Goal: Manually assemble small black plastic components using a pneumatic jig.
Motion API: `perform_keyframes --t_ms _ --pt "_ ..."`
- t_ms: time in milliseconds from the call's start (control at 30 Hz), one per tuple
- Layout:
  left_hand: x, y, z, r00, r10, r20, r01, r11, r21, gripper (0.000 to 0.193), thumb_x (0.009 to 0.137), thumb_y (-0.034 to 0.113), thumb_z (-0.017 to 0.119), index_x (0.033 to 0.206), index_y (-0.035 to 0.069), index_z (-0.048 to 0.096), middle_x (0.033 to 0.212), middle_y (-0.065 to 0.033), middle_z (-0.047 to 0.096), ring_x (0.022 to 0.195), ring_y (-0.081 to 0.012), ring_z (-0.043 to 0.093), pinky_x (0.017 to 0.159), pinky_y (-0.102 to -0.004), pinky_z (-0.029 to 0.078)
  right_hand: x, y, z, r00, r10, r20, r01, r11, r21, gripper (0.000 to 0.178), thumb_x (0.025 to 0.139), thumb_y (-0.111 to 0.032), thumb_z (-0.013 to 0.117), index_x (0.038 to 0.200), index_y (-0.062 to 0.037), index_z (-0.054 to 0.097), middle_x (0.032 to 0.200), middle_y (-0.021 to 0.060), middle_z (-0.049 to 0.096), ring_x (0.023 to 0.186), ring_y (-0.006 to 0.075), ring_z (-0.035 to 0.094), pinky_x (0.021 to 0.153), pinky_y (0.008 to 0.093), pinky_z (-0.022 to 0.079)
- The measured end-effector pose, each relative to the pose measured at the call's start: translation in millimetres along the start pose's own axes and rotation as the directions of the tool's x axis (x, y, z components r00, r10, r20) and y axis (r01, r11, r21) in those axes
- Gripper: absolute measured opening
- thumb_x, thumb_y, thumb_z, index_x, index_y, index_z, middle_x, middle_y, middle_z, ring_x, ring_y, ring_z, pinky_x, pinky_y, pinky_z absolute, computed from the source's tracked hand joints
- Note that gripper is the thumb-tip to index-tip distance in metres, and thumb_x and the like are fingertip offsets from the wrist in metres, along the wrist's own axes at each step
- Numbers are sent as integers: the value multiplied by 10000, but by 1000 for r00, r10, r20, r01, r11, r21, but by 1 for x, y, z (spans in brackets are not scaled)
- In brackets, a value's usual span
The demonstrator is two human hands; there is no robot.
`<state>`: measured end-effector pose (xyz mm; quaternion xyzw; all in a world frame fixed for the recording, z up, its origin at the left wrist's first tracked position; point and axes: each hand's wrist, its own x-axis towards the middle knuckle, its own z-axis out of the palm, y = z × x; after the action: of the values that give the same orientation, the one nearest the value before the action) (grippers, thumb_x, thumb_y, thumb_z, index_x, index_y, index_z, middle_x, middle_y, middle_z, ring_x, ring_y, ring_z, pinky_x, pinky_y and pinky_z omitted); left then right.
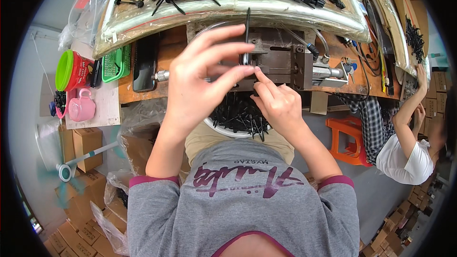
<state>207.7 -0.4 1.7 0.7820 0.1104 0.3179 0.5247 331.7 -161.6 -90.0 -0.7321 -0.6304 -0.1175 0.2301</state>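
My left hand (202,74) is raised over a dark metal fixture (285,59), its fingers spread and slightly blurred. A thin black strip (247,19), like a cable tie, stands upright at its fingertips; its lower end is between the middle finger and thumb, and no firm grip shows. My right hand (280,104) is just to the right, with the index finger stretched toward my left thumb tip. Its other fingers are curled, and whatever they may hold is hidden. Below both hands, a white tub (232,134) of black strips rests at my lap.
A plastic-covered tray (228,10) heaped with black ties lies behind the fixture. To the left are a phone (144,64), a green basket (116,63), a red bucket (78,70) and a pink cup (82,109). At right are an orange stool (345,138) and another person (404,154).
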Motion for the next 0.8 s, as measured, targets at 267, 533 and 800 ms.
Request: perform_keyframes --t_ms 267,533,800 --pt "-50 -29 25 985 148 91 -171 918 357 351 728 -1 813 1071 3 737 1318 -127 645 983 -221 696 841 -336 580 37 32 -44 967 254 -32 -221 891 397 385 774 -214 834 1105 -79 690 1162 77 712 667 155 679 613 292 537" --pt "-69 -61 61 954 208 214 -298 701 648 271 747 87 796 998 29 711 1314 -124 662 791 -227 707 712 -323 567 114 135 -60 917 208 -340 -247 966 -77 316 832 -304 807 1080 -114 754 889 13 647 716 120 541 660 287 465" --pt "-53 -61 62 955 97 279 -277 625 730 269 726 145 816 966 76 719 1331 -108 657 631 -211 678 614 -320 550 84 72 -68 924 302 -237 -186 892 412 238 788 -139 819 998 -72 727 950 44 667 700 118 632 604 260 514"
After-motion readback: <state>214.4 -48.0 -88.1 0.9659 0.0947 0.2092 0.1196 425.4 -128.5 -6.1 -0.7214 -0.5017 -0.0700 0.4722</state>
